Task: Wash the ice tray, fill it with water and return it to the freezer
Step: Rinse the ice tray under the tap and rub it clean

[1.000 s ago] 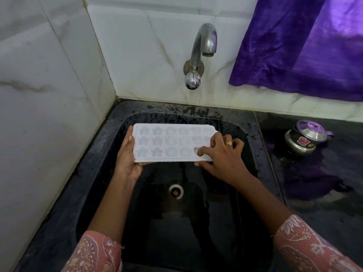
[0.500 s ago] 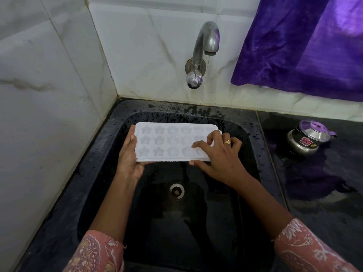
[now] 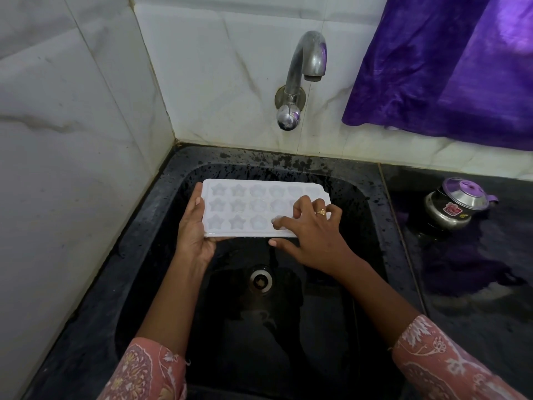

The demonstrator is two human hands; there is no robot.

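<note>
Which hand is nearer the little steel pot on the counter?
Right. The right hand holds the ice tray at its right end, toward the steel pot; the left hand grips its left end, farther away.

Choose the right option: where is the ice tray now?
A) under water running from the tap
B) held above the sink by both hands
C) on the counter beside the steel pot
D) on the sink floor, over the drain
B: the left hand grips the left end of the ice tray and fingers of the right hand lie on its right part, above the sink.
</note>
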